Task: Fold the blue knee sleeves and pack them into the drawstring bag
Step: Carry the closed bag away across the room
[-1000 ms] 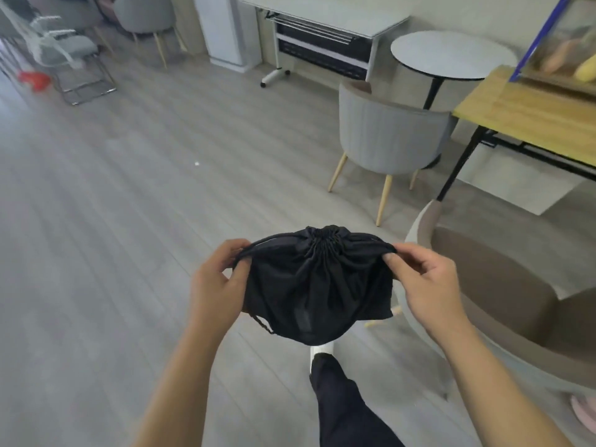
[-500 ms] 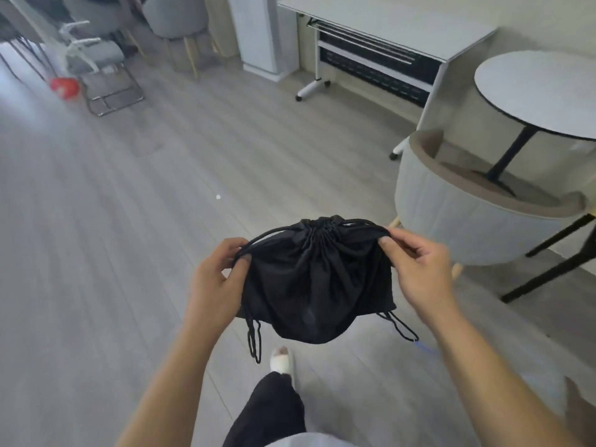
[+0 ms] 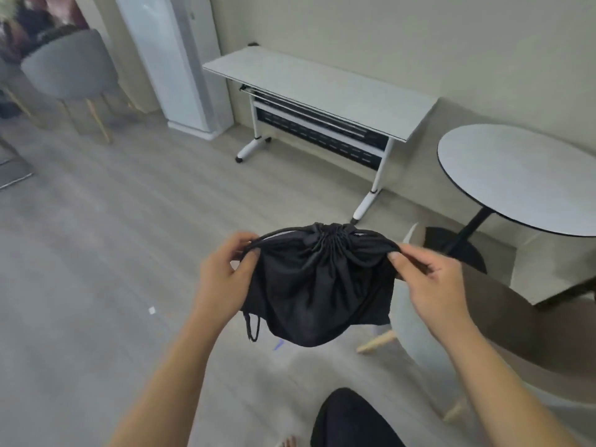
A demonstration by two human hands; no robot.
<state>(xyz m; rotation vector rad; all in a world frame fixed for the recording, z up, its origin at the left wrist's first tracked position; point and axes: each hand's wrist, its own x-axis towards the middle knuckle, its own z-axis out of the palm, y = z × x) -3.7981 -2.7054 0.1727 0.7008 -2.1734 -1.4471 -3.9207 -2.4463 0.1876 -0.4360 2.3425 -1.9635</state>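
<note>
A black drawstring bag (image 3: pixel 317 285) hangs in the air in front of me, its mouth gathered shut at the top and its body bulging. My left hand (image 3: pixel 224 279) pinches the cord and fabric at the bag's left top corner. My right hand (image 3: pixel 429 282) pinches the cord at the right top corner. A loop of cord dangles below the bag's left side. No blue knee sleeves are visible; what the bag holds is hidden.
A grey rectangular folding table (image 3: pixel 322 91) stands against the wall ahead. A round table (image 3: pixel 522 175) is at the right, with a pale chair (image 3: pixel 419 333) just below my right hand. A grey chair (image 3: pixel 69 69) and a white column (image 3: pixel 174 59) are at the back left.
The view has swung right and up: the folding table and round table are now nearer the middle. Both hands keep their hold on the closed bag.
</note>
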